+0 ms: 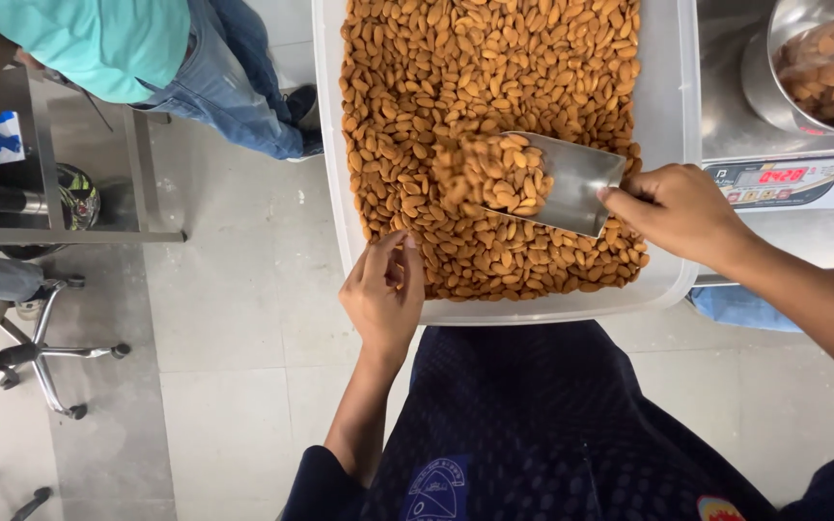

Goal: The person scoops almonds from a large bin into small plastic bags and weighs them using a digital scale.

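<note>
A large clear plastic tub (673,116) in front of me is full of brown almonds (456,77). My right hand (680,212) grips the handle end of a metal scoop (571,178), which lies over the almond heap with a load of almonds in its mouth, facing left. My left hand (385,292) rests on the tub's near left rim, its fingertips touching almonds at the edge; whether it holds any I cannot tell.
A digital scale (784,183) with a steel bowl (793,39) holding a bag of almonds stands at the right. Another person in a teal shirt and jeans (214,77) stands at the upper left by a metal table (60,232). An office chair base (41,357) sits at left.
</note>
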